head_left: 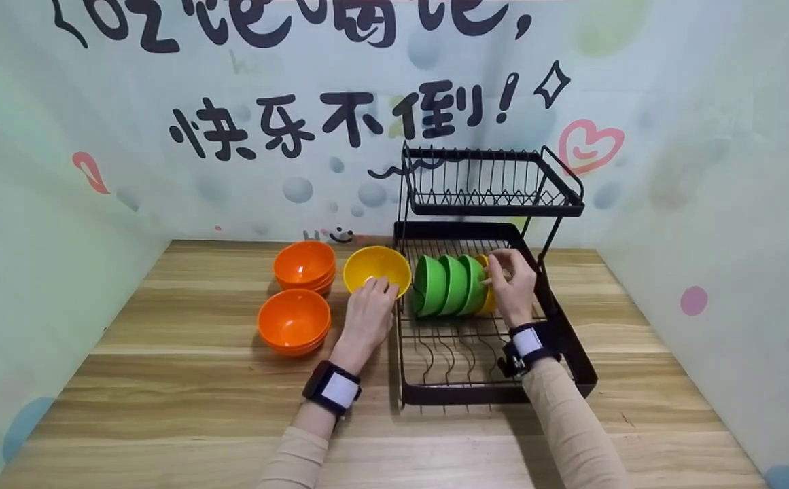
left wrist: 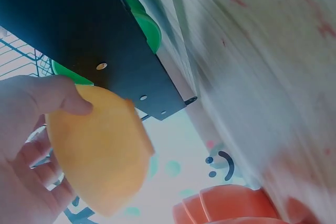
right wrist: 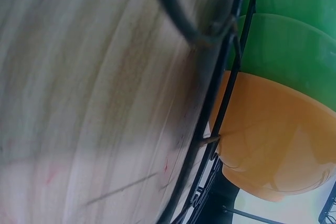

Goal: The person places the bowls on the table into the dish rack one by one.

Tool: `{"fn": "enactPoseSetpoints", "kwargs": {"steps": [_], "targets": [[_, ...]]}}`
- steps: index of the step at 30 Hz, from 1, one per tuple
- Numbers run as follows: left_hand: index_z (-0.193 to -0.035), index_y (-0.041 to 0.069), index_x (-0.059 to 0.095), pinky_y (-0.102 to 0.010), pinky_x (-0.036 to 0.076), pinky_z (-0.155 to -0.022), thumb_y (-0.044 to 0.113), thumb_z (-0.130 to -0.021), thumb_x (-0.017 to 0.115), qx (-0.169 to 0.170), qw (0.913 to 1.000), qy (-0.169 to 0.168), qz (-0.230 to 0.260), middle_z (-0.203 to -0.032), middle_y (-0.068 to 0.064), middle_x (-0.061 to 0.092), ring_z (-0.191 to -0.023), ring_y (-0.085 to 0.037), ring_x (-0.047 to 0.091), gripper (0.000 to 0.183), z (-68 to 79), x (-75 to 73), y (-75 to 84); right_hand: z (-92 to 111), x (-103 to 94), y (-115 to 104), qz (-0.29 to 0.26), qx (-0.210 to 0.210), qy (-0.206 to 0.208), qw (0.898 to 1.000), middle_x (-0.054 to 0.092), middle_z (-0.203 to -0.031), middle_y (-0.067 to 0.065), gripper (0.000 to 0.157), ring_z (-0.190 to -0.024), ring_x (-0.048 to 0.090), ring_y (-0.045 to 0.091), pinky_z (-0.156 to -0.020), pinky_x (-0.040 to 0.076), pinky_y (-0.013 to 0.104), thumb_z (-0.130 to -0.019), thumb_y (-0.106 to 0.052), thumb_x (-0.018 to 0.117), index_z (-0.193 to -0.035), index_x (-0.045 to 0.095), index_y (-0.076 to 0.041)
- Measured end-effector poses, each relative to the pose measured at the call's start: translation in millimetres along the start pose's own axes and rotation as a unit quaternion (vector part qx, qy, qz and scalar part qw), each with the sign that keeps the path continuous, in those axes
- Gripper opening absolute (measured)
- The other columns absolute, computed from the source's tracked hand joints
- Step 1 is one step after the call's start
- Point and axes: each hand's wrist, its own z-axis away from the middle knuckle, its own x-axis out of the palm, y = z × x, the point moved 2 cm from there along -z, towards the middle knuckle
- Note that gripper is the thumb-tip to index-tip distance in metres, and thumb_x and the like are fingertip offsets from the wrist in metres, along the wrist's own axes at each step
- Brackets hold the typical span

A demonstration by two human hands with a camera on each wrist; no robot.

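Note:
My left hand pinches the rim of a yellow bowl, which is tilted beside the left edge of the black dish rack. In the left wrist view, the thumb lies on the outside of this yellow bowl. Three green bowls stand on edge in a row on the lower rack. Behind them at the right end is another yellow bowl, mostly hidden in the head view. Right beside it is my right hand, fingers loosely bent near the bowls. The right wrist view shows no fingers.
Two stacks of orange bowls stand left of the rack, a rear stack and a front stack. The rack's upper tier overhangs the back of the lower one. A printed backdrop closes off the wooden table behind.

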Motion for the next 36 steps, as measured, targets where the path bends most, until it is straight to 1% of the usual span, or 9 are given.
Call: {"fn": "enactPoseSetpoints", "kwargs": {"steps": [5,7,10,12,19,24,31,34,36], "targets": [[-0.094,0.008,0.067,-0.034,0.052,-0.071,0.001,-0.072,0.072,0.027,0.9992,0.026,0.012,-0.093,-0.008,0.065,-0.088,-0.025,0.061,0.023,-1.3,-0.3,1.2,4.2,-0.3,-20.3,-0.024,0.004,-0.041,0.999,0.063,-0.089,0.008,0.019,-0.075,0.064,0.040,-0.057,0.056,0.045,-0.093,-0.003,0.054,-0.103,0.058,0.013],[-0.094,0.009,0.067,-0.033,0.051,-0.072,0.002,-0.074,0.072,0.039,0.9985,0.034,0.015,-0.093,-0.007,0.065,-0.087,-0.024,0.061,0.022,-1.9,-1.1,1.9,6.1,-0.4,-27.8,-0.029,0.003,-0.055,0.998,0.063,-0.089,0.002,0.019,-0.075,0.065,0.039,-0.057,0.057,0.041,-0.093,-0.002,0.053,-0.104,0.057,0.013],[-0.093,0.010,0.068,-0.031,0.051,-0.070,0.001,-0.075,0.071,0.051,0.9974,0.046,0.019,-0.092,-0.007,0.064,-0.085,-0.023,0.060,0.020,-2.7,-2.1,2.9,7.1,-0.1,-29.8,-0.041,0.000,-0.072,0.997,0.062,-0.091,-0.001,0.021,-0.076,0.065,0.037,-0.057,0.057,0.039,-0.094,-0.003,0.051,-0.107,0.056,0.014],[-0.092,0.010,0.068,-0.030,0.050,-0.069,0.002,-0.075,0.071,0.058,0.9966,0.054,0.023,-0.091,-0.006,0.064,-0.083,-0.022,0.059,0.018,-3.1,-2.6,3.4,7.7,0.6,-29.9,-0.048,-0.004,-0.081,0.996,0.061,-0.092,-0.002,0.022,-0.078,0.065,0.037,-0.058,0.057,0.041,-0.095,-0.004,0.050,-0.108,0.055,0.014],[-0.086,0.011,0.066,-0.029,0.049,-0.067,0.003,-0.077,0.069,0.098,0.9908,0.087,0.034,-0.086,-0.004,0.063,-0.081,-0.020,0.058,0.013,-4.5,-3.2,8.2,8.5,2.3,-30.9,-0.068,-0.021,-0.105,0.992,0.058,-0.097,0.032,0.024,-0.081,0.061,0.047,-0.060,0.054,0.054,-0.095,-0.003,0.047,-0.110,0.053,0.016],[-0.086,0.013,0.068,-0.029,0.051,-0.071,0.003,-0.079,0.069,0.125,0.9862,0.102,0.039,-0.087,-0.003,0.065,-0.081,-0.020,0.059,0.012,-5.1,-6.2,13.4,9.4,3.1,-30.8,-0.085,-0.022,-0.124,0.988,0.057,-0.097,0.029,0.025,-0.082,0.062,0.044,-0.061,0.053,0.057,-0.095,-0.001,0.045,-0.112,0.051,0.016],[-0.088,0.014,0.070,-0.027,0.051,-0.071,0.006,-0.083,0.067,0.145,0.9838,0.102,0.026,-0.089,-0.002,0.067,-0.081,-0.018,0.059,0.010,-6.3,-9.6,20.4,11.0,3.7,-29.2,-0.111,-0.013,-0.178,0.978,0.053,-0.107,0.040,0.028,-0.089,0.057,0.053,-0.064,0.054,0.054,-0.095,0.003,0.042,-0.120,0.047,0.016],[-0.088,0.014,0.071,-0.027,0.051,-0.071,0.008,-0.084,0.068,0.153,0.9823,0.105,0.024,-0.089,-0.002,0.067,-0.081,-0.017,0.059,0.008,-6.4,-10.1,22.6,10.9,4.1,-28.8,-0.114,-0.003,-0.193,0.975,0.054,-0.108,0.038,0.031,-0.090,0.058,0.052,-0.065,0.056,0.051,-0.095,0.002,0.042,-0.123,0.045,0.016],[-0.088,0.014,0.071,-0.026,0.051,-0.072,0.008,-0.083,0.069,0.161,0.9805,0.110,0.025,-0.089,-0.001,0.066,-0.081,-0.017,0.059,0.008,-6.4,-10.7,24.2,10.6,4.2,-28.5,-0.112,0.001,-0.200,0.973,0.057,-0.107,0.032,0.032,-0.088,0.062,0.045,-0.066,0.056,0.050,-0.095,0.002,0.042,-0.123,0.044,0.017]]}}
